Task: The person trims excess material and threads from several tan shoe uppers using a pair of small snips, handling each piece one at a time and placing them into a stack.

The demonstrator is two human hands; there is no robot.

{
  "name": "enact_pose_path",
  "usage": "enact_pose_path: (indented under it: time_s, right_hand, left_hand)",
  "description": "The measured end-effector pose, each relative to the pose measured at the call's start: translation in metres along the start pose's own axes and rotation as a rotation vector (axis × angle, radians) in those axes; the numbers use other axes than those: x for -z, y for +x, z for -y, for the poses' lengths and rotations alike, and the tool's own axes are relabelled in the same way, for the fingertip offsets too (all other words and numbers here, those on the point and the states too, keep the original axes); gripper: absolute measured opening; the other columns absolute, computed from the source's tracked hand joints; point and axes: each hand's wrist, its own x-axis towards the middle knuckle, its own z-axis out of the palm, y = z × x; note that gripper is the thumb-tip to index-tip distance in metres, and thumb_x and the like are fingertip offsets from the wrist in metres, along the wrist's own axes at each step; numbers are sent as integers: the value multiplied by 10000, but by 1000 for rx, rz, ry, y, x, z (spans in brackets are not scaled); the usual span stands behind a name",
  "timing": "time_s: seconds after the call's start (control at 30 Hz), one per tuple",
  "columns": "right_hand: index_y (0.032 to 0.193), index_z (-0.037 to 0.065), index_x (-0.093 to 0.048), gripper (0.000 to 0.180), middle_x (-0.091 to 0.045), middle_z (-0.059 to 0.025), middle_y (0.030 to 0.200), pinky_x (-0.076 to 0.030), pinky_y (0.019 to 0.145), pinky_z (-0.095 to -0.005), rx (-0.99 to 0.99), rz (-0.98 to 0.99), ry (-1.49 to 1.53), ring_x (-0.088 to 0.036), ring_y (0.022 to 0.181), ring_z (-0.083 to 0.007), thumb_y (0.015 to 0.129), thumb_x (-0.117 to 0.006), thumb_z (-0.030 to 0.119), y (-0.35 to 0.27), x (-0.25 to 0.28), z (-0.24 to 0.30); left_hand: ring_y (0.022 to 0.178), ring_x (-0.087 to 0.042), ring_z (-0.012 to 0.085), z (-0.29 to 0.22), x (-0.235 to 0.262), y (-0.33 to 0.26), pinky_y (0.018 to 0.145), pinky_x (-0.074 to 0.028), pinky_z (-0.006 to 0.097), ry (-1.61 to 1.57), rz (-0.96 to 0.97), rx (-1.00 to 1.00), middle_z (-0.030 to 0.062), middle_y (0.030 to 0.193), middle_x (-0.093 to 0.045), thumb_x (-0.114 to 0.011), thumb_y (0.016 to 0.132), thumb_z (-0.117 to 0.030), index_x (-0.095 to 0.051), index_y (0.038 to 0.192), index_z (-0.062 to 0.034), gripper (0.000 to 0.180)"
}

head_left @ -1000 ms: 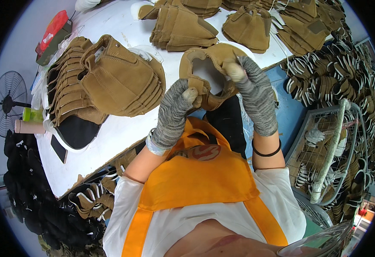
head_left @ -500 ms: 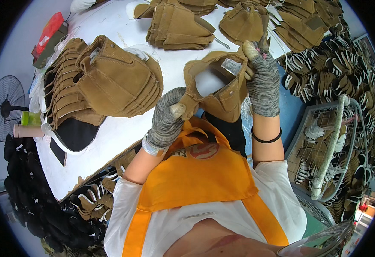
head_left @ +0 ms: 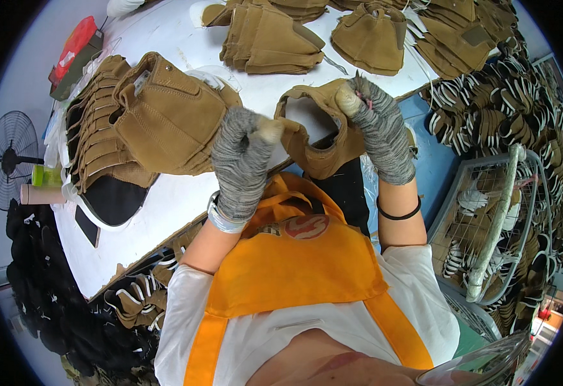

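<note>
**Tan shoe upper stretched between two gloved hands**

The left hand [head_left: 241, 161] pinches one edge of the tan suede upper [head_left: 317, 138], and the right hand [head_left: 378, 132] grips the other, above the white table [head_left: 172, 193] edge. Pulling unevenly could tear a seam or let it slip (the knit gloves look smooth). One upper is held; three stacks [head_left: 146, 122] lie on the table, and one fan [head_left: 8, 157] stands left.

Fan [head_left: 8, 157] cut by left rim; wire basket [head_left: 487, 219] contents unclear; red box [head_left: 75, 48] label too small.
</note>
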Motion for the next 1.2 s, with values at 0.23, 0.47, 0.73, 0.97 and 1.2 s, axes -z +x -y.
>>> enact_pose_path:
  time_s: [0.23,0.47,0.73,0.97,1.2]
  right_hand:
    - [1099,16,-619,331,-651,-79,929,-506,767,-262,27,16,-188,-609,850,-153,902,-598,282,-4,-2,-17]
    - [1049,19,-629,287,-655,-79,921,-498,750,-266,66,6,-122,-612,832,-162,909,-588,266,-2,-2,-18]
    - [1040,29,-640,298,-652,-67,917,-481,767,-260,-37,-74,11,-602,835,-145,895,-600,286,-3,12,11]
    - [1062,51,-648,366,-656,-35,944,-473,801,-246,-86,-226,143,-599,882,-108,858,-643,354,-3,22,23]
    - [1102,49,-639,371,-667,-57,957,-510,743,-245,29,-326,142,-634,840,-123,862,-642,333,3,35,40]
  left_hand:
    - [827,-597,241,-15,-13,41,758,-477,361,656,264,-555,86,876,-636,-745,697,-95,-682,905,-60,220]
    - [794,-608,226,-14,-22,37,713,-485,300,485,325,-375,91,850,-639,-680,791,-112,-657,888,-19,136]
    - [840,-566,140,-10,-14,30,793,-458,273,76,113,-17,52,907,-623,-561,917,-160,-609,1006,-15,178]
    - [911,-530,138,14,-10,12,857,-421,282,-122,14,129,46,985,-585,-555,920,-236,-579,1060,-27,253]
    - [1015,-517,199,50,6,-18,942,-402,353,-475,213,658,83,1127,-547,-558,863,-513,-505,1217,-61,577]
